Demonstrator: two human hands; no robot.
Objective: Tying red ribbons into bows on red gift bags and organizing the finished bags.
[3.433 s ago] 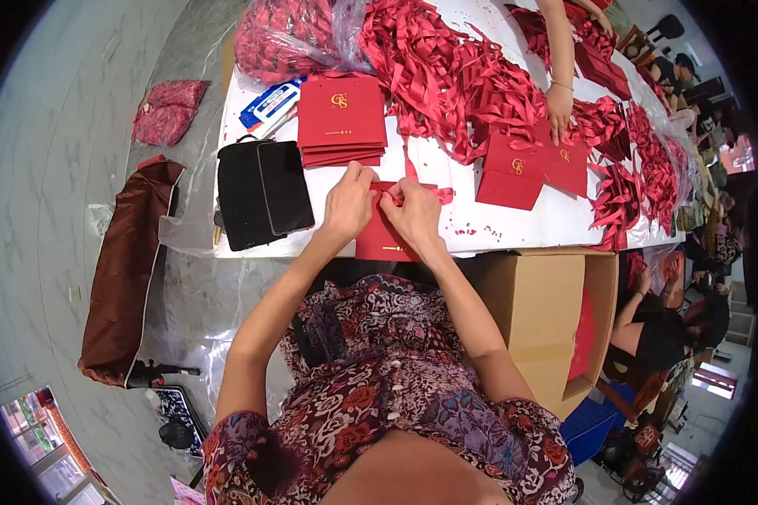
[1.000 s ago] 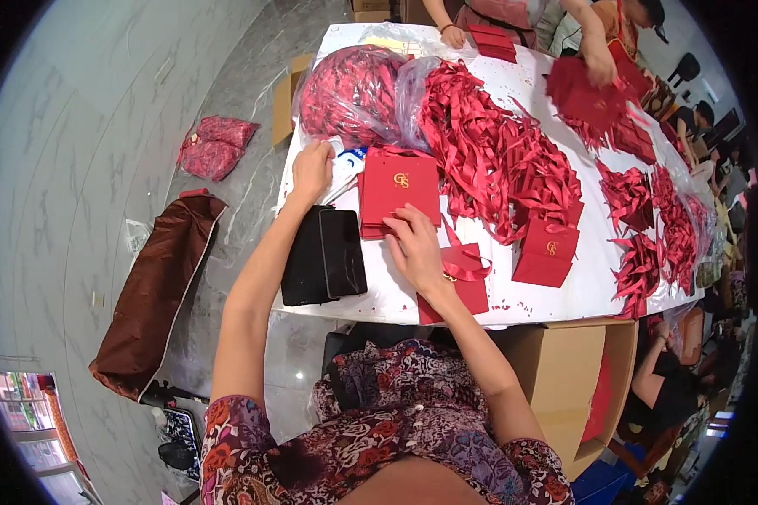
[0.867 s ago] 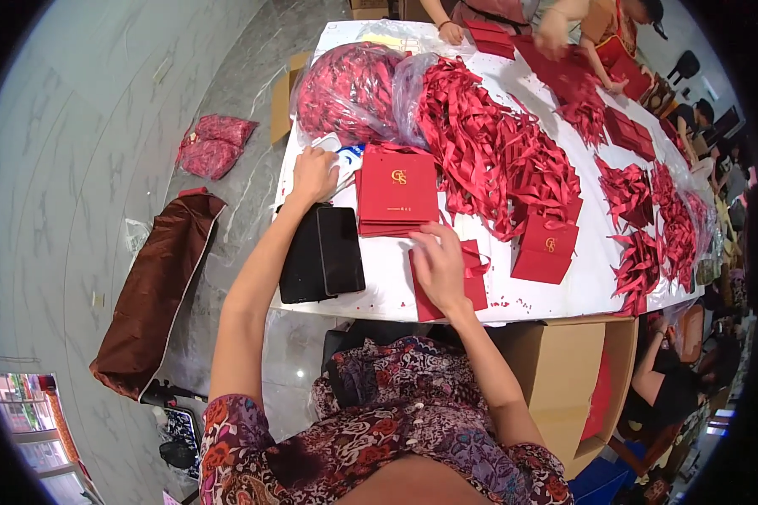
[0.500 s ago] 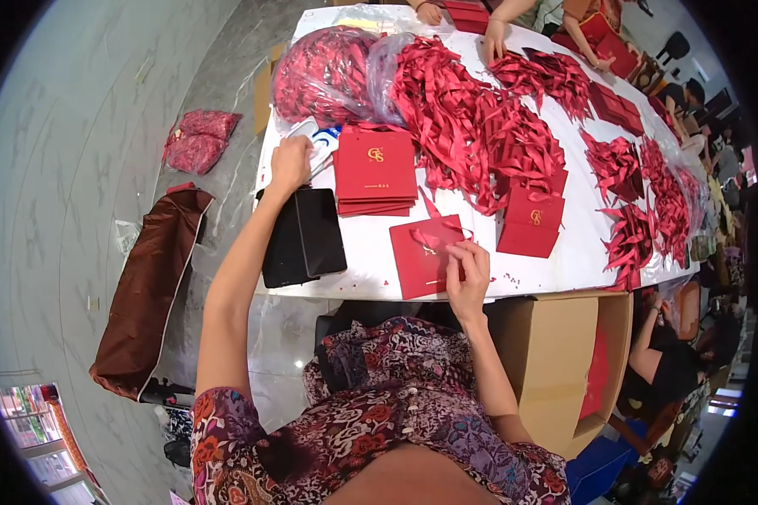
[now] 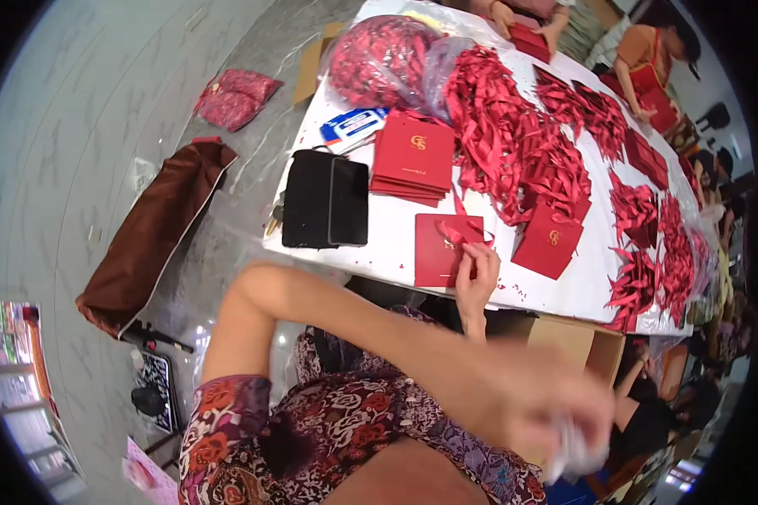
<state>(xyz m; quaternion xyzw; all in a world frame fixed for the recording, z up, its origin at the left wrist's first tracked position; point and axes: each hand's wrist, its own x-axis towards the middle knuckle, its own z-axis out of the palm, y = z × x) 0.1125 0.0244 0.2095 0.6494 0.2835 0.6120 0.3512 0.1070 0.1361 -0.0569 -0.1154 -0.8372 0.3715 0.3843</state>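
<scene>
The left hand (image 5: 539, 404) has left the table, blurred fingers around something white; right hand (image 5: 477, 273) stays pinching the ribbon (image 5: 461, 232).

Envelope (image 5: 443, 249) right of phone (image 5: 348, 202)

White table (image 5: 396, 244) carries a stack of red folded cards (image 5: 414, 156) with a gold emblem, just beside a black wallet case (image 5: 325, 199) lying flat with a dark phone on it. A blue-and-white packet (image 5: 353, 126) sits near the far corner. A clear plastic bag of red ribbon (image 5: 381, 59) rests at the table's end, touching a long loose heap of red ribbons (image 5: 514, 143). On the grey floor: a brown bag (image 5: 152, 231) (elongated, lying flat) and a small red bundle (image 5: 236, 94), well apart. A cardboard box (image 5: 581, 349) stands below the table edge.
</scene>
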